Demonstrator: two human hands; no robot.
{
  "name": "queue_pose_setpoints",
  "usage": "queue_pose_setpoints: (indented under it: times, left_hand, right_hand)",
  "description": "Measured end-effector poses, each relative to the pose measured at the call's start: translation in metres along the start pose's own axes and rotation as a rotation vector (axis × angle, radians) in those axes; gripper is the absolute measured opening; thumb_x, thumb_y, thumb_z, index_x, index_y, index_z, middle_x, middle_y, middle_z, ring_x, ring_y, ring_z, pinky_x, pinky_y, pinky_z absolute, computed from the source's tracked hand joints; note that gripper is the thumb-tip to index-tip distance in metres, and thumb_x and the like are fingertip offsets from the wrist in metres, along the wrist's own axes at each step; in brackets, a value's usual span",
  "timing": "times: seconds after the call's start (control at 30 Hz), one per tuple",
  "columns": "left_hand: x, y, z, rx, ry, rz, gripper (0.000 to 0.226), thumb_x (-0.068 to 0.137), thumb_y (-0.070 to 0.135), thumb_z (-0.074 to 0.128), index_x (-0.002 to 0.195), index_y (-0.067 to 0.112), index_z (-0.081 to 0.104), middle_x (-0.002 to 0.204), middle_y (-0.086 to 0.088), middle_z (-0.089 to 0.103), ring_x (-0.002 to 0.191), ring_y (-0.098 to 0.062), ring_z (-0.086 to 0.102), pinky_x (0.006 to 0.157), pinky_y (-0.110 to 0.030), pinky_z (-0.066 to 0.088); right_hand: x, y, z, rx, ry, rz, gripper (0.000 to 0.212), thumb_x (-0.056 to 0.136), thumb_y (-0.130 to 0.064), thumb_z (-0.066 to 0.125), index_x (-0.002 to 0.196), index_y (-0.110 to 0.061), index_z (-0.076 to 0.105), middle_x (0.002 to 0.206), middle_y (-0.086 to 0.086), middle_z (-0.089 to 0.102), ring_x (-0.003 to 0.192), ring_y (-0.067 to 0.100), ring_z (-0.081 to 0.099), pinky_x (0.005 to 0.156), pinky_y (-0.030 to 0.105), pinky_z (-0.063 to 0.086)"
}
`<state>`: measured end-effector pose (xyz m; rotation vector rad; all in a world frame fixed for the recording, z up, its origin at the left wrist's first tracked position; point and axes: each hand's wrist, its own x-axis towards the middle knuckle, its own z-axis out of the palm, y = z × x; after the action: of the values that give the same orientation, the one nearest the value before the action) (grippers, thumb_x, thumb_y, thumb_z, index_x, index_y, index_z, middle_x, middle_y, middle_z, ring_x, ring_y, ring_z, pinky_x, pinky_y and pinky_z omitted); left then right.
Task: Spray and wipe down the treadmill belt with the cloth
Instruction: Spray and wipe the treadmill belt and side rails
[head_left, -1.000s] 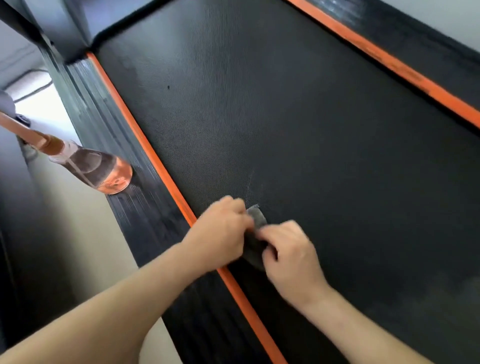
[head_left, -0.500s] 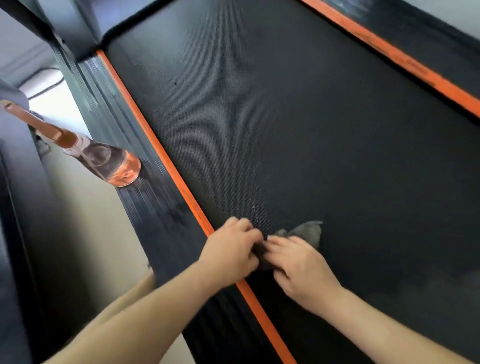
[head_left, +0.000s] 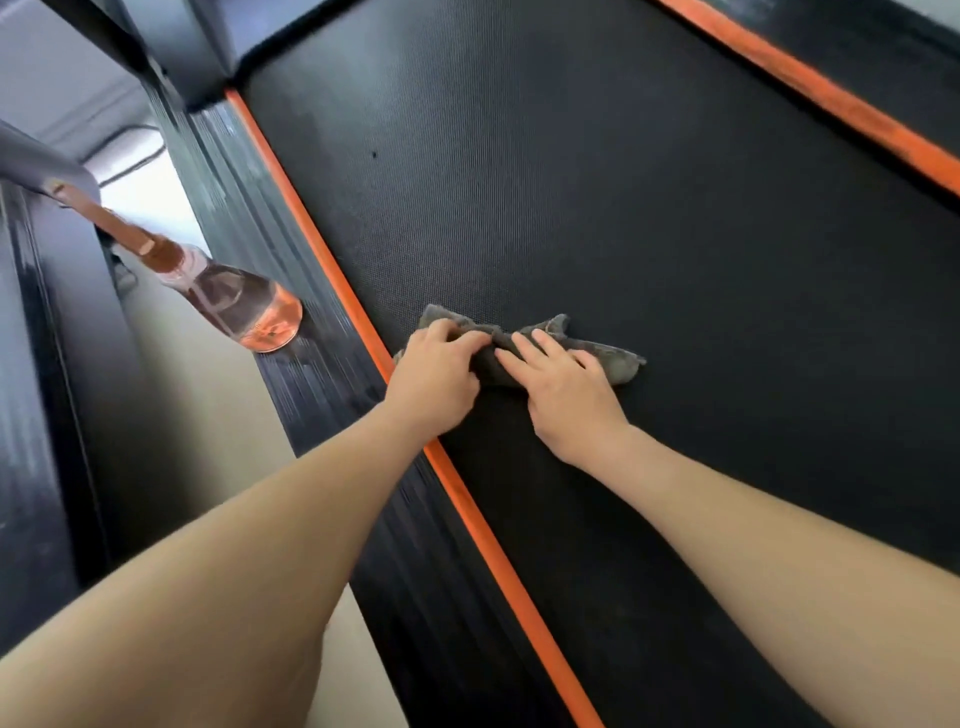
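Downward look onto a black, fine-textured treadmill belt (head_left: 623, 208), edged by a left orange stripe (head_left: 311, 249) and a right orange stripe (head_left: 810, 88). On the belt, just inside its left edge: a gray cloth (head_left: 615, 358), bunched into a crumpled strip lying across the belt's width. Left end of it at the left orange stripe; touching or just short, cannot tell.

Over that end, at the belt's left edge, the left hand (head_left: 436, 379), its fingers (head_left: 467, 338) curled down into the folds and gripping the fabric. Farther in on the belt, the right hand (head_left: 566, 395), fingers (head_left: 540, 348) fairly straight and spread, lying flat and pressing the cloth's middle onto the belt. Fingertips of the two hands close together, a ridge of cloth raised between them. Right end of the cloth free, poking out past the right hand toward the belt's middle.

Off the belt, beyond its left edge: a ribbed black side rail (head_left: 327, 384). On it, a clear spray bottle (head_left: 244, 306) holding a little orange-pink liquid, with a copper-coloured sprayer top (head_left: 119, 223). Base close to the left orange stripe, slightly farther up the belt than the cloth. Beyond the rail, pale floor (head_left: 218, 395). On the belt itself, well up from the cloth, one small dark speck (head_left: 374, 154).
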<state>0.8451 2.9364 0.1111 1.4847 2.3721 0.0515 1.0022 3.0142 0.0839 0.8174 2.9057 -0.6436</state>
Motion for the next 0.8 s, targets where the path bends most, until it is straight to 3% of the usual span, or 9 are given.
queue_pose_setpoints:
  times: [0.17,0.27,0.37,0.47,0.53,0.57,0.67,0.73,0.8]
  left_hand:
    - [-0.048,0.014,0.014,0.058,-0.110,0.295,0.036,0.076,0.028,0.046,0.098,0.023,0.074,0.107,-0.003,0.065,0.103,-0.030,0.056,0.090,-0.043,0.050]
    - [-0.095,0.029,0.029,0.071,-0.284,0.475,0.035,0.070,0.037,0.043,0.083,0.026,0.073,0.091,0.003,0.065,0.091,-0.024,0.056,0.077,-0.037,0.053]
    - [-0.120,0.049,0.036,0.058,-0.407,0.591,0.016,0.071,0.025,0.059,0.079,0.021,0.071,0.081,-0.001,0.062,0.081,-0.025,0.050,0.073,-0.039,0.051]
    - [-0.103,0.056,0.023,0.032,-0.127,0.510,0.028,0.070,0.026,0.046,0.079,0.018,0.071,0.080,-0.004,0.060,0.076,-0.028,0.051,0.067,-0.039,0.052]
    - [-0.082,0.051,0.003,0.049,0.148,0.350,0.042,0.070,0.027,0.039,0.090,0.017,0.075,0.089,-0.006,0.063,0.081,-0.031,0.055,0.072,-0.040,0.054]
    - [-0.074,0.047,-0.006,0.067,0.183,0.256,0.047,0.072,0.026,0.040,0.103,0.017,0.074,0.099,-0.008,0.064,0.090,-0.034,0.055,0.079,-0.042,0.054]
    - [-0.067,0.035,-0.011,0.195,-0.101,0.042,0.061,0.083,0.023,0.051,0.144,0.022,0.046,0.143,-0.011,0.047,0.130,-0.034,0.042,0.106,-0.045,0.041]
    - [-0.077,0.034,0.001,0.250,-0.262,0.005,0.065,0.088,0.027,0.054,0.150,0.023,0.035,0.153,-0.012,0.034,0.138,-0.031,0.035,0.112,-0.041,0.034]
    - [-0.086,0.037,0.012,0.234,-0.262,0.004,0.054,0.088,0.027,0.056,0.141,0.023,0.045,0.141,-0.011,0.043,0.128,-0.030,0.043,0.101,-0.040,0.042]
  right_hand:
    - [-0.083,-0.012,0.022,0.161,0.149,-0.149,0.040,0.081,-0.009,0.050,0.113,-0.016,0.073,0.124,0.001,0.069,0.124,0.023,0.060,0.089,0.041,0.055]
    - [-0.138,-0.015,0.024,0.275,0.123,-0.203,0.036,0.073,-0.019,0.045,0.087,-0.024,0.078,0.099,-0.013,0.074,0.110,0.012,0.066,0.079,0.035,0.057]
    - [-0.152,-0.011,0.018,0.327,0.128,-0.198,0.032,0.071,-0.021,0.044,0.071,-0.027,0.075,0.077,-0.016,0.072,0.093,0.008,0.070,0.075,0.035,0.056]
    - [-0.128,-0.002,-0.001,0.308,0.293,-0.090,0.035,0.076,-0.018,0.043,0.083,-0.023,0.077,0.090,-0.011,0.074,0.104,0.013,0.069,0.088,0.035,0.045]
    - [-0.106,-0.002,-0.019,0.258,0.302,-0.009,0.042,0.081,-0.012,0.044,0.110,-0.019,0.075,0.120,-0.002,0.071,0.126,0.020,0.058,0.097,0.045,0.044]
    - [-0.097,-0.005,-0.024,0.207,0.203,0.015,0.049,0.085,-0.008,0.046,0.128,-0.021,0.066,0.139,0.001,0.060,0.138,0.022,0.046,0.105,0.051,0.040]
    - [-0.082,-0.011,-0.016,0.026,-0.138,0.007,0.070,0.097,-0.009,0.045,0.157,-0.033,0.020,0.167,0.001,0.007,0.154,0.021,0.003,0.120,0.053,0.011]
    - [-0.084,-0.011,-0.012,-0.034,-0.179,-0.018,0.066,0.091,-0.011,0.060,0.151,-0.030,0.039,0.164,0.004,0.022,0.152,0.024,0.019,0.117,0.055,0.023]
    - [-0.086,-0.009,-0.014,-0.021,-0.082,-0.065,0.046,0.067,-0.012,0.083,0.110,-0.025,0.075,0.130,0.004,0.066,0.124,0.026,0.060,0.092,0.051,0.051]
